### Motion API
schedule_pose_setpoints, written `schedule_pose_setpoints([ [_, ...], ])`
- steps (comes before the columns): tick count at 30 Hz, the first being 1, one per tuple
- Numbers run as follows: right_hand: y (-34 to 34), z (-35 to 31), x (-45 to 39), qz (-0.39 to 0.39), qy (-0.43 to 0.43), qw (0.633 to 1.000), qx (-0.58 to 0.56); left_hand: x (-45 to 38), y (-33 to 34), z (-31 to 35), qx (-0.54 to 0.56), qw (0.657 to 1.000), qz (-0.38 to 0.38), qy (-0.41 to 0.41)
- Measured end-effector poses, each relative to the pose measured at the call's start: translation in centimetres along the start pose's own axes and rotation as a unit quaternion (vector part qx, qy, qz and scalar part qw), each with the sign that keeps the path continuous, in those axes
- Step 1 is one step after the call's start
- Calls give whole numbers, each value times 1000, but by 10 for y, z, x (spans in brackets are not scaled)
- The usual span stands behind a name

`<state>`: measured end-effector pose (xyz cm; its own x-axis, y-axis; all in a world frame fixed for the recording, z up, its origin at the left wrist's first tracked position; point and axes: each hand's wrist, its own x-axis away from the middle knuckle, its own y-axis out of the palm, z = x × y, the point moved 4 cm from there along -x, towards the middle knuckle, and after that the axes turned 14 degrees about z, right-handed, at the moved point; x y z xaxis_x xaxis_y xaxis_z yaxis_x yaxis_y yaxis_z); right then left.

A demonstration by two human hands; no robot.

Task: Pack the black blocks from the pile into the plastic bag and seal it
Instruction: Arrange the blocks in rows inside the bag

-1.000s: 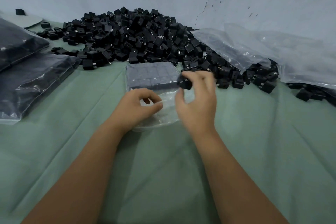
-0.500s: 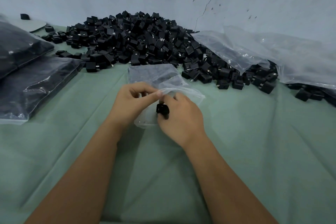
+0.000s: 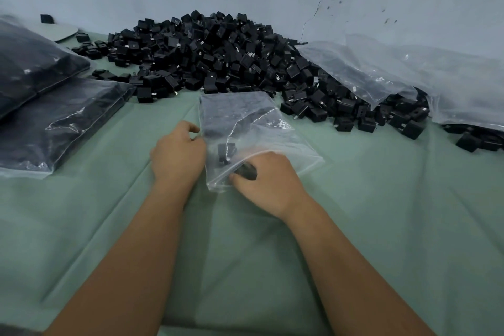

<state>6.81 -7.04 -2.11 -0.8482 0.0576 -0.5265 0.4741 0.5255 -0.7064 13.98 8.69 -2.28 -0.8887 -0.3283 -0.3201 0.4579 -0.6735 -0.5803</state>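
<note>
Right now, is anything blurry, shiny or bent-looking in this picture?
Head view: the filled dark plastic bags at far left are smeared by blur; white glare streaks the clear plastic bag that the left hand holds and the right hand reaches into; the wide lens stretches the forearms; the pile of black blocks looks fairly sharp; lighting is soft, with faint shadows.

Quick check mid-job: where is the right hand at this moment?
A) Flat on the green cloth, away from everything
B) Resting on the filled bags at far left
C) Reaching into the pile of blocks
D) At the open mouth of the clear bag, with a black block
D: the right hand sits at the mouth of the clear bag, fingers curled on a black block.
</note>
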Motion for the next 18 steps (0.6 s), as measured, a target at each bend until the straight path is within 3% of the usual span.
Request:
schedule_pose_setpoints([
  [3,10,-2,-5,-56,-12,998,36,2,-1,2,-3,1000,-3,6],
  [12,36,-13,-31,-114,-16,992,47,3,1,6,45,999,-3,12],
  [18,22,-22,-17,-41,-94,988,119,2,0,6,27,1000,1,8],
])
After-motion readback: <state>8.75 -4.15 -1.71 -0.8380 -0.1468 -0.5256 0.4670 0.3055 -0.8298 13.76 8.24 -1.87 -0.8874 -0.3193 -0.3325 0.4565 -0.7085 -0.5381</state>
